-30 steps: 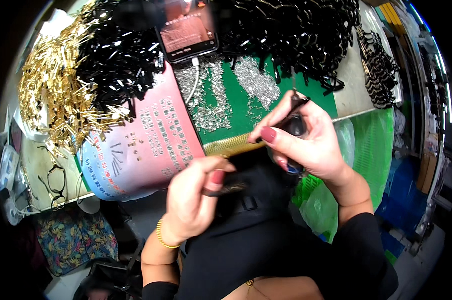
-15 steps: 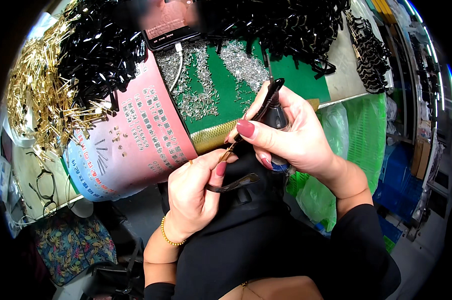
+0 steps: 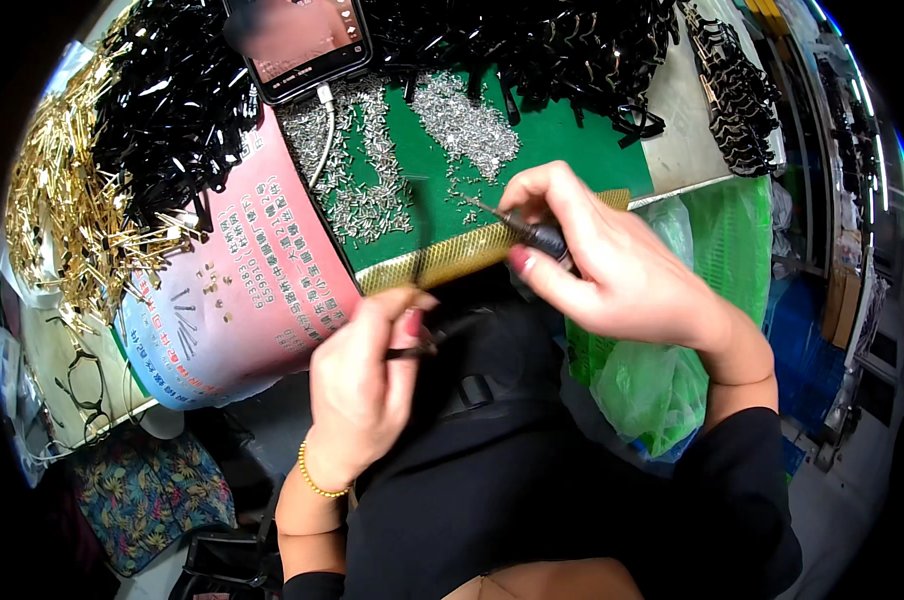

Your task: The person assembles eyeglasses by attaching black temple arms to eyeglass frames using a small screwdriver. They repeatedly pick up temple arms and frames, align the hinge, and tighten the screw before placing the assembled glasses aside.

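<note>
My left hand is closed, pinching a slim dark eyeglass temple blurred by motion, in front of the bench's near edge. One dark strip points up from the fingertips over the green mat; whether it belongs to the same piece I cannot tell. In my right hand is a screwdriver with a dark handle, its thin metal tip aimed up and left toward small silver screws. Those screws lie heaped on the green mat. A gap separates the two hands.
Black eyeglass temples are piled at the back, gold metal pieces at far left. A phone with a white cable stands at the back. A pink printed sheet holds small loose parts. Green plastic bags hang at right.
My hands have moved apart: the right hand with the screwdriver went right, the left went down and left. The right hand no longer touches the dark temple, and the screwdriver tip now leans left.
</note>
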Motion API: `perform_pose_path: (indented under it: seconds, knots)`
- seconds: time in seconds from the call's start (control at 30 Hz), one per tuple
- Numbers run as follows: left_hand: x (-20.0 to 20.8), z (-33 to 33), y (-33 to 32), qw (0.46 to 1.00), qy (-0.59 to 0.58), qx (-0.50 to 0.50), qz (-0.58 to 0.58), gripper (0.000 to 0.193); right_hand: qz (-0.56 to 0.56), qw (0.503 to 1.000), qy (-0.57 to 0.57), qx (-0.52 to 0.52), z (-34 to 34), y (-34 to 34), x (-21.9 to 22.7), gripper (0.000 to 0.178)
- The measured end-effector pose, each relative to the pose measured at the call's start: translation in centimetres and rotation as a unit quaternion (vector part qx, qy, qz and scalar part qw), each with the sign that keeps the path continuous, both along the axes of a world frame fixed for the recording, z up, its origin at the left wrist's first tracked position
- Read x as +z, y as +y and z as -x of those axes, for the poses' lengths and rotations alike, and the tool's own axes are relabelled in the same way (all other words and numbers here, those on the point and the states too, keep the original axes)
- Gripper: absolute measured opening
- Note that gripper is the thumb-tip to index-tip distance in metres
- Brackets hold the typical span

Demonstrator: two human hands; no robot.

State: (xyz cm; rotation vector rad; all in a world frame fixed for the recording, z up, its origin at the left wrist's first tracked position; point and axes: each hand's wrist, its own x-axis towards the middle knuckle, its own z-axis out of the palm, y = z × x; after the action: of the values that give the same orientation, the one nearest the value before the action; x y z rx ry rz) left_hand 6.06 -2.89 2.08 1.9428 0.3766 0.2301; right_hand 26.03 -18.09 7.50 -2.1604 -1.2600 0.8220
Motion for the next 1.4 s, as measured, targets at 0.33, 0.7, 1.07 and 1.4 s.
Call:
perform_pose_path:
  seconds: [0.33,0.7,1.07,1.4]
  knots:
    - [1.0,-3.8,0.5,0.990,-0.001,0.080,0.118,0.015,0.080,0.962,-0.229,0.127,-1.3,-0.1,0.2,0.046]
    - [0.8,-1.5,-0.2,0.973,-0.003,0.093,0.211,0.015,0.053,0.965,-0.221,0.134,-1.6,0.3,0.0,0.039]
    - [-0.4,0.2,0.8,0.985,-0.015,0.114,0.132,0.025,0.070,0.961,-0.220,0.154,-1.5,0.8,0.0,0.042]
    - [-0.9,-0.7,1.1,0.995,-0.030,0.079,-0.060,0.028,0.113,0.937,0.328,0.037,-0.3,3.6,3.0,0.046]
